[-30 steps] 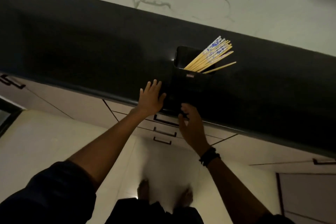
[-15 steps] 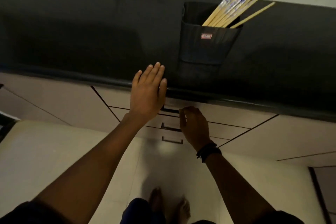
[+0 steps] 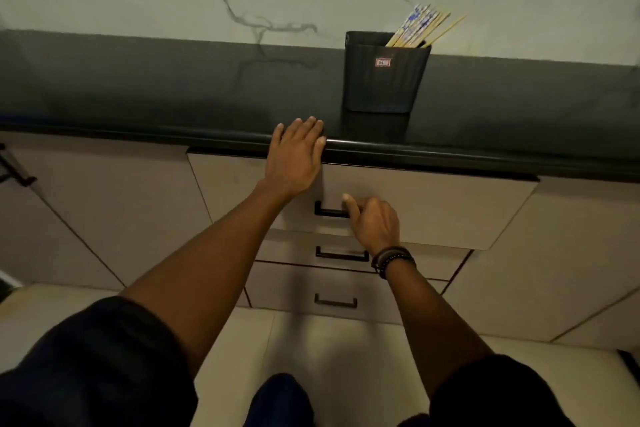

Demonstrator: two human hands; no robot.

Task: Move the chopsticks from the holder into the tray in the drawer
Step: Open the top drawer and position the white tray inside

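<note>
I'm on the opening step. My right hand (image 3: 372,224) is curled round the black handle (image 3: 329,213) of the top drawer (image 3: 450,208), below and in front of the holder (image 3: 382,80), and my left hand (image 3: 296,158) lies flat, fingers straight, on the counter edge (image 3: 450,152) just left of the holder. Next, I judge, comes a steady pull toward me until the tray, not yet in sight, shows. The chopsticks (image 3: 420,26), pale wood with blue-patterned tops, stand bunched in the holder, leaning right.
</note>
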